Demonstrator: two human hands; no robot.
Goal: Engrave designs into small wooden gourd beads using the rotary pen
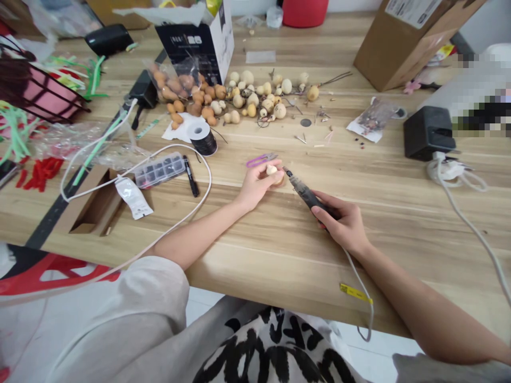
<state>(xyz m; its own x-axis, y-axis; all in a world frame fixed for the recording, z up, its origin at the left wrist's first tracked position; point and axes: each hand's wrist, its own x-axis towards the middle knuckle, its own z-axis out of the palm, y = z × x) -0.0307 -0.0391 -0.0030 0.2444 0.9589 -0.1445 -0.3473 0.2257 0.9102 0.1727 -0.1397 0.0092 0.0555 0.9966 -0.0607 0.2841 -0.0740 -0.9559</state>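
one clear bag (192, 66) holds brown gourds (173, 85), left hand (255, 187) pinching pale gourd (272, 171).

Worktop (279, 239): pale wood-grain board, matt and smooth, streaked along its length. Small gourd (272, 171) in the left hand (255, 186): dry cream shell, smooth, with a slight sheen; engraving pen (305, 192) in the right hand (343, 223): dark matt plastic body, bare metal tip, white rubbery cord (361, 284). Toward the far edge, loose gourds (247, 98), tan to cream, smooth; cardboard box (403, 42) at the far right corner, brown, matt; clear glossy plastic case (159, 170) near the left edge.
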